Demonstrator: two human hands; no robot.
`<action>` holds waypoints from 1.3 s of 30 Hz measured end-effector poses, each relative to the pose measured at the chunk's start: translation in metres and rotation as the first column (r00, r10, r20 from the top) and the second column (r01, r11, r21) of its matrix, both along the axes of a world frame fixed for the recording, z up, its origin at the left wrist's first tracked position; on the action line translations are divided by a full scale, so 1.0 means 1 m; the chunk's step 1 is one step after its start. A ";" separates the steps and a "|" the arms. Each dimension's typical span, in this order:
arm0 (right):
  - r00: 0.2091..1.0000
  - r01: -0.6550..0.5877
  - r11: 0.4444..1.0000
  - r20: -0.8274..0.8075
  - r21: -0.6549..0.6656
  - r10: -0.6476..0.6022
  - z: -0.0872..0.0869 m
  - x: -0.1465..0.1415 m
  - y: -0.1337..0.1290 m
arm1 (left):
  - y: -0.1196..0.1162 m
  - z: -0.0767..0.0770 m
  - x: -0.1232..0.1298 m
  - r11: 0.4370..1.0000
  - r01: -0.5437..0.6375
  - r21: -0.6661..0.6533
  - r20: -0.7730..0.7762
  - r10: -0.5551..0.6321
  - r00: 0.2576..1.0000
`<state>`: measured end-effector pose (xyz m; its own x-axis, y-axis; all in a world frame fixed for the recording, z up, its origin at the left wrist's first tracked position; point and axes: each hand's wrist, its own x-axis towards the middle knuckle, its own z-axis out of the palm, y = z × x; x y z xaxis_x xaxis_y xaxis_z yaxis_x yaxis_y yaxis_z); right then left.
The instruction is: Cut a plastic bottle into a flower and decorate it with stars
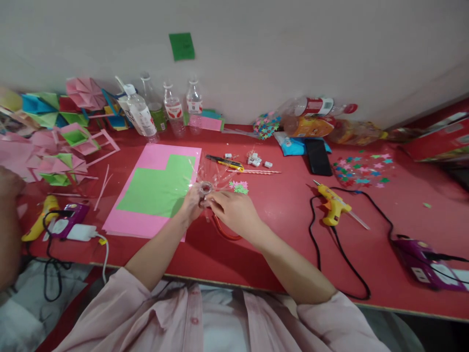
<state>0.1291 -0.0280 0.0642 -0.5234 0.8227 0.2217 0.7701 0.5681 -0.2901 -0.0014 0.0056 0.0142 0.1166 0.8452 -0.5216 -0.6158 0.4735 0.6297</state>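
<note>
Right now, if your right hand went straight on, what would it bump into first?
My right hand would probably meet the clear plastic piece by its fingertips first, with my left hand just beyond, though one view leaves the depth unclear.

A clear plastic bottle top, its body cut into thin strips, is sitting in the left hand, right hand touching it; the round mouth is facing up, strips fanning out beyond both hands.
</note>
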 end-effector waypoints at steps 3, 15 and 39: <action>1.000 0.015 0.999 0.023 0.041 -0.016 -0.002 0.000 0.001 | -0.001 0.002 0.001 0.997 -0.005 0.078 -0.015 0.006 1.000; 0.997 0.042 0.997 0.059 0.062 -0.046 -0.006 -0.001 0.002 | 0.001 -0.006 0.001 0.995 0.024 0.093 -0.021 -0.022 1.000; 0.993 0.099 0.995 0.061 -0.026 -0.097 0.000 -0.002 0.000 | 0.002 -0.008 -0.002 0.991 0.035 0.127 -0.067 -0.027 0.997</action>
